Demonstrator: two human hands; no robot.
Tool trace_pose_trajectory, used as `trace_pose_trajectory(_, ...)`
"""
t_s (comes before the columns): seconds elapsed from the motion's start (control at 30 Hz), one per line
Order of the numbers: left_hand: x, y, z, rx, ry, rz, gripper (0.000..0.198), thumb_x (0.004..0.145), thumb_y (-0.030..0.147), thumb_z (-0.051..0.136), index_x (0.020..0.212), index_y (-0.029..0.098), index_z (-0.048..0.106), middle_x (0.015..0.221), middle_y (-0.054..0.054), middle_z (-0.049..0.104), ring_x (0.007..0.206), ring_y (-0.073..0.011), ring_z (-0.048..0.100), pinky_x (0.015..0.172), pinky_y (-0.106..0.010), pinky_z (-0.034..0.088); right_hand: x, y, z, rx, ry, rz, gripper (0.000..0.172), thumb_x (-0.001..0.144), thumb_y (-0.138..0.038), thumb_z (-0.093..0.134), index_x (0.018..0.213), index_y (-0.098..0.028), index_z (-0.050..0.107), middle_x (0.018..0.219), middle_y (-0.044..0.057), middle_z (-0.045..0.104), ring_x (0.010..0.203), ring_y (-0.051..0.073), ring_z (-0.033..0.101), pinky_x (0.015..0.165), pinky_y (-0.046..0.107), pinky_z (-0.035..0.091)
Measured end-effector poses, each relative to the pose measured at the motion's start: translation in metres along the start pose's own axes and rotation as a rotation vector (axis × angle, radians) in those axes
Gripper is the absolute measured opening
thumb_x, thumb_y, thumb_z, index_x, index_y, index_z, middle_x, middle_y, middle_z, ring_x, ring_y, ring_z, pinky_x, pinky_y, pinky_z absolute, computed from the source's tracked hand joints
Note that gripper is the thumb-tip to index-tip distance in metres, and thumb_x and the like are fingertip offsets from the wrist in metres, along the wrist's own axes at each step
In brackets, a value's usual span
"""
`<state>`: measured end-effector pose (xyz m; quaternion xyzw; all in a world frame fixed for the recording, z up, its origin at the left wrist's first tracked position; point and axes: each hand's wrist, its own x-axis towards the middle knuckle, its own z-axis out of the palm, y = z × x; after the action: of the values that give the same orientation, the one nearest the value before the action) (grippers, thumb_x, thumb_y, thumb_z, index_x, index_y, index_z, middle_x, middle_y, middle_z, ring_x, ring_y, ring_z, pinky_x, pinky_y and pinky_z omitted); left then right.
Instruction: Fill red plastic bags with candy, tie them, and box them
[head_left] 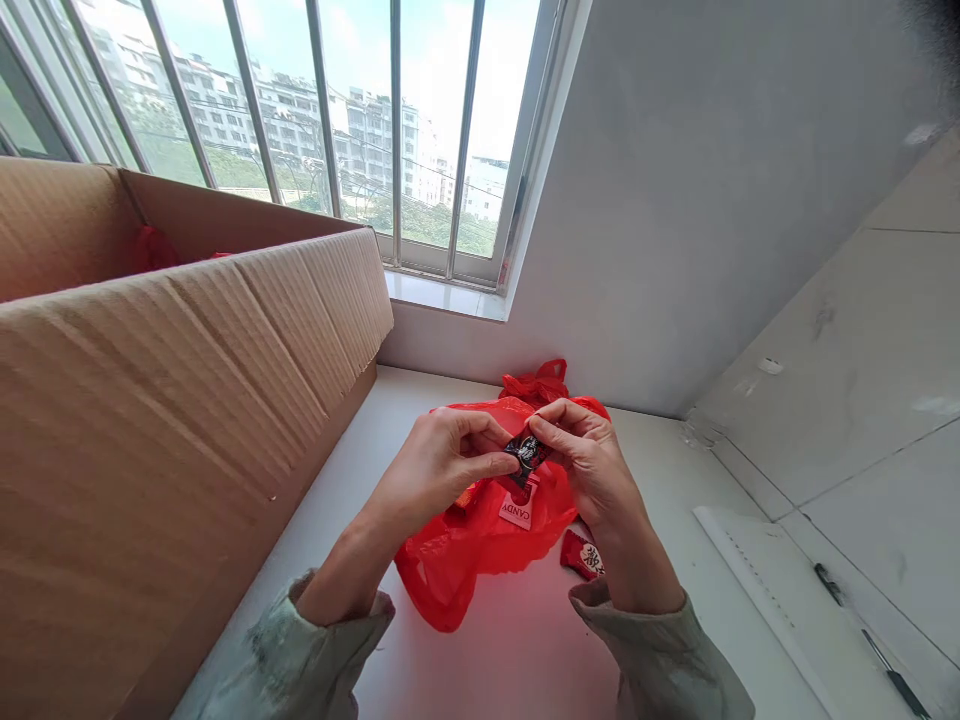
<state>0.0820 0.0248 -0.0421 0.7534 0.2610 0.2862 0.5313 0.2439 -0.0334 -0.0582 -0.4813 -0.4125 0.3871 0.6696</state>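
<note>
Both hands meet over the red plastic bag (pixel 480 540) on the white counter (pixel 525 660). The left hand (pixel 435 465) and right hand (pixel 589 465) pinch a small dark candy wrapper (pixel 527 455) between fingertips, held just above the bag. A red candy (pixel 583 556) lies beside the right wrist; a big cardboard box (pixel 172 400) stands left.

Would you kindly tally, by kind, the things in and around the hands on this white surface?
dark wrapped candy, pinched between left hand and right hand: 1
red plastic bag: 1
packet marked CANDY, on or in the bag: 1
red candy packet, beside the bag: 1
cardboard box: 1
Total: 5
</note>
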Motion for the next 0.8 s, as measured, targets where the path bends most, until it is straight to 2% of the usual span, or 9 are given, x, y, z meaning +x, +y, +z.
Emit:
trace_pose_trajectory(0.27, -0.001, 0.001, -0.001, 0.068, 0.042, 0.028, 0.015, 0.079, 0.033, 0.067, 0.075, 0.018, 0.070, 0.072, -0.002, 0.068, 0.068, -0.0177, 0.061, 0.058, -0.025, 0.045, 0.001, 0.005, 0.001, -0.001, 0.016, 0.003, 0.029, 0.065, -0.043, 0.082, 0.065, -0.021, 0.062, 0.063, -0.003, 0.055, 0.059, 0.012, 0.052, 0.059, 0.028, 0.046)
trace_pose_trajectory(0.47, 0.000, -0.005, 0.007, 0.080, 0.052, 0.046, 0.028, 0.080, 0.046, 0.070, 0.075, 0.019, 0.062, 0.070, 0.003, 0.057, 0.065, -0.0129, 0.051, 0.055, -0.022, 0.038, -0.002, 0.004, 0.001, -0.001, -0.033, -0.020, 0.025, 0.069, -0.037, 0.081, 0.064, -0.021, 0.062, 0.062, -0.004, 0.056, 0.059, 0.011, 0.048, 0.059, 0.025, 0.041)
trace_pose_trajectory(0.63, 0.003, -0.001, 0.010, 0.191, 0.113, 0.056, 0.029, 0.080, 0.043, 0.067, 0.066, 0.019, 0.060, 0.062, 0.004, 0.052, 0.060, -0.0122, 0.042, 0.053, -0.024, 0.031, -0.006, -0.002, 0.003, -0.044, -0.026, -0.041, 0.024, 0.072, -0.036, 0.078, 0.063, -0.021, 0.061, 0.063, -0.004, 0.055, 0.061, 0.012, 0.047, 0.061, 0.026, 0.040)
trace_pose_trajectory(0.8, 0.003, 0.006, 0.010, 0.204, 0.129, 0.074, 0.028, 0.080, 0.044, 0.066, 0.070, 0.019, 0.063, 0.067, 0.003, 0.058, 0.065, -0.0140, 0.048, 0.060, -0.027, 0.034, -0.004, -0.004, 0.004, -0.020, -0.009, -0.008, 0.026, 0.072, -0.038, 0.076, 0.065, -0.021, 0.058, 0.063, -0.004, 0.052, 0.059, 0.011, 0.047, 0.058, 0.025, 0.042)
